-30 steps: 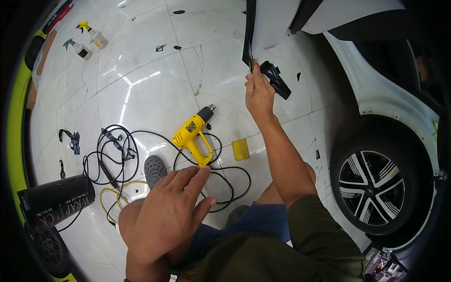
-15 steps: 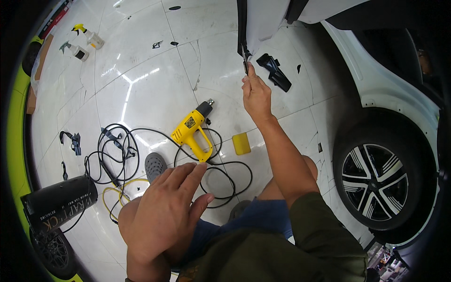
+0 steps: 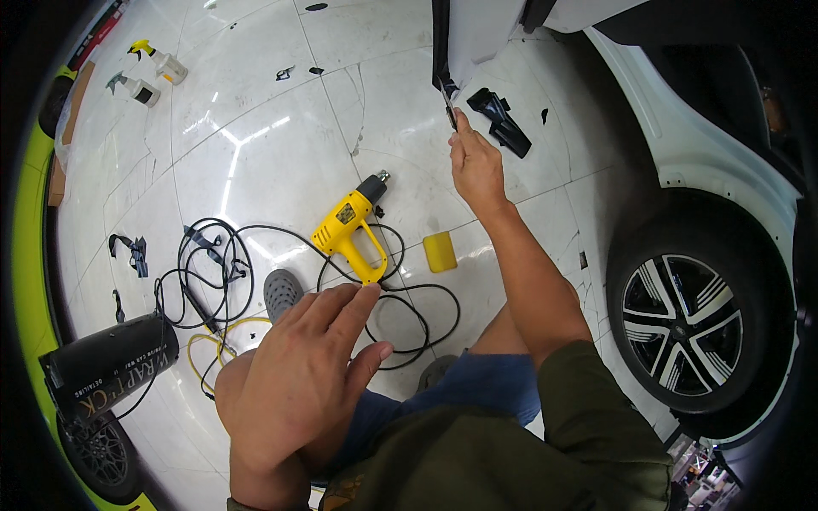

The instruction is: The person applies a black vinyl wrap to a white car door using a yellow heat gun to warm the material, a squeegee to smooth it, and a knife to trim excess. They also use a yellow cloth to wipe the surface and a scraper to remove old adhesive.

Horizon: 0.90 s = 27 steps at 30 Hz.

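In my right hand [image 3: 480,170] is a slim utility knife [image 3: 449,104], its metal tip at the lower end of the dark edge strip [image 3: 440,43] on the white car panel [image 3: 479,34]. Beside that hand, a black plastic trim piece [image 3: 503,123] lies on the floor. Held over my left knee, my left hand [image 3: 298,370] has nothing in it; its fingers are stretched and the thumb stands apart. Just beyond its fingertips rests a yellow heat gun [image 3: 348,228], nozzle pointing away. Right of the gun lies a yellow sponge [image 3: 440,252].
Black cable [image 3: 243,281] loops across the tiled floor [image 3: 281,170]. A black bucket [image 3: 111,366] stands left, near a green car [image 3: 30,221]. Two spray bottles [image 3: 169,68] are at far left. A car wheel [image 3: 680,325] is on my right. Dark scraps [image 3: 132,254] lie about.
My right hand has shifted slightly right and nearer with the knife, whose tip stays by the strip's lower end. My left hand has hardly moved.
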Available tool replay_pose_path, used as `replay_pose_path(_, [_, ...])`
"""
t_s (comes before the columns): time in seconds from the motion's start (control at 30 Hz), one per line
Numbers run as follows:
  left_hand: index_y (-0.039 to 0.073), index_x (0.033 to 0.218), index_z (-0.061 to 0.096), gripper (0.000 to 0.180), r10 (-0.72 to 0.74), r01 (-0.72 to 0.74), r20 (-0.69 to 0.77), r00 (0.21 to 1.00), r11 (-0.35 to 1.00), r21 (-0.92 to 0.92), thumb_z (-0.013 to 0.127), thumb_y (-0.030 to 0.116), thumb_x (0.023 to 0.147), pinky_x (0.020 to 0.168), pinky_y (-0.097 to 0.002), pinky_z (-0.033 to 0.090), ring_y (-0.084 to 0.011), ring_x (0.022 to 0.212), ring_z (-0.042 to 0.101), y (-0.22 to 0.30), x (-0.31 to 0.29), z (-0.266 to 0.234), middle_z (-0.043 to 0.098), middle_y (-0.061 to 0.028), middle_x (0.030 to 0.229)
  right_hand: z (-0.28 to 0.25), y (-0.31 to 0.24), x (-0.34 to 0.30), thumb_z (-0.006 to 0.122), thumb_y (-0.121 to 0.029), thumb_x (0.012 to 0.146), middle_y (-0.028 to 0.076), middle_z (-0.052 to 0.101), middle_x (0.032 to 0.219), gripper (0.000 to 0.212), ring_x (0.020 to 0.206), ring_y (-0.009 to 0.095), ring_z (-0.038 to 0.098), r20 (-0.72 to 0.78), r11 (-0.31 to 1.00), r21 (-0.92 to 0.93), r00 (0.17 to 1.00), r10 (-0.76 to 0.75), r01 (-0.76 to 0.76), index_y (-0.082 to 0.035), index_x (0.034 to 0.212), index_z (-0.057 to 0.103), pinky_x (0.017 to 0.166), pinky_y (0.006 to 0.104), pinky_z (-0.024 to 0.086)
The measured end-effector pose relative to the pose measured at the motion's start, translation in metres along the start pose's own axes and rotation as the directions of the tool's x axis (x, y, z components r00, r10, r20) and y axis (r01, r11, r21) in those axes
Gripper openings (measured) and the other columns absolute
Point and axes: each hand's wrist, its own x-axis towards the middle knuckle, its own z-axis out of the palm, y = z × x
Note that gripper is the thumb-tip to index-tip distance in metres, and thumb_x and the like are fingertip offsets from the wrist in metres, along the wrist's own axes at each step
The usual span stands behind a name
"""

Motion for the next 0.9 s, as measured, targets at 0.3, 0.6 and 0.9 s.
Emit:
replay_pose_path(0.3, [-0.002, 0.123, 0.052, 0.047, -0.023, 0.023, 0.012, 1.0, 1.0, -0.004, 0.065, 0.023, 0.086, 0.086, -0.0424, 0.05, -0.0382, 0.101, 0.06, 0.002, 0.0, 0.0, 0.059, -0.022, 0.115, -0.007, -0.004, -0.001, 0.052, -0.004, 0.091, 0.02, 0.065, 0.083, 0.039, 0.071, 0.03, 0.066, 0.058, 0.998, 0.032, 0.997, 0.045, -0.047, 0.001, 0.129, 0.052, 0.068, 0.0349, 0.053])
replay_pose_path(0.6, [-0.002, 0.123, 0.053, 0.047, -0.013, 0.013, 0.016, 1.0, 1.0, -0.001, 0.065, 0.023, 0.085, 0.087, -0.0425, 0.049, -0.0385, 0.103, 0.059, 0.002, 0.001, 0.003, 0.059, -0.0223, 0.115, -0.02, 0.0, 0.001, 0.056, -0.005, 0.09, 0.022, 0.063, 0.082, 0.039, 0.07, 0.034, 0.062, 0.098, 0.997, -0.073, 0.995, -0.006, 0.013, 0.001, 0.128, 0.052, 0.065, 0.039, 0.051])
replay_pose_path(0.9, [-0.002, 0.123, 0.053, 0.047, -0.017, 0.017, 0.0, 1.0, 1.0, -0.002, 0.066, 0.023, 0.085, 0.087, -0.0426, 0.049, -0.0385, 0.102, 0.059, 0.002, -0.002, 0.002, 0.059, -0.0224, 0.114, -0.047, 0.016, 0.015, 0.054, -0.009, 0.092, 0.019, 0.063, 0.083, 0.038, 0.074, 0.033, 0.062, 0.231, 0.965, -0.251, 0.973, -0.011, 0.071, -0.007, 0.13, 0.053, 0.069, 0.0409, 0.051])
